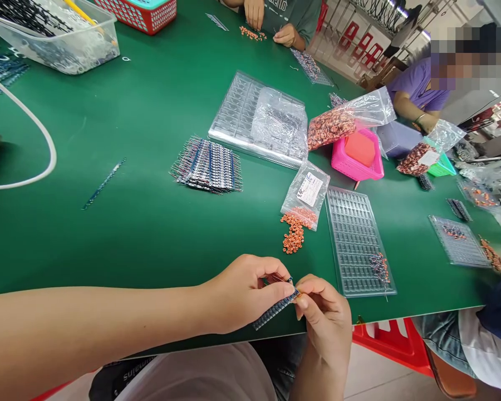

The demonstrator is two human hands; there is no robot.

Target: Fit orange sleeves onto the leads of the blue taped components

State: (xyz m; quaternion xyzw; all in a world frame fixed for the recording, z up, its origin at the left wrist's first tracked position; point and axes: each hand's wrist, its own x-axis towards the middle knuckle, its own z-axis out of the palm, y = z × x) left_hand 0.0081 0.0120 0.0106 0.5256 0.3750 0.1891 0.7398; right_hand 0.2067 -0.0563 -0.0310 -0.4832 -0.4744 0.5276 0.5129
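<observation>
My left hand [242,292] is closed in a pinch on a short strip of taped blue components [274,312] at the near edge of the green table [142,223]. My right hand [323,314] pinches the strip's upper end, fingers curled, with something small and orange at the fingertips. A small pile of orange rings [293,234] spills from a clear bag [307,194] just beyond my hands. A clear compartment tray [357,239] lies to the right, holding a few finished pieces [379,266].
A stack of taped blue component strips [209,165] lies mid-table, a single strip [103,184] to its left. Clear trays under plastic bags [261,120], a pink basket [357,156], a clear bin [54,33] and a white cable [37,128] are around. Other people work at the far and right sides.
</observation>
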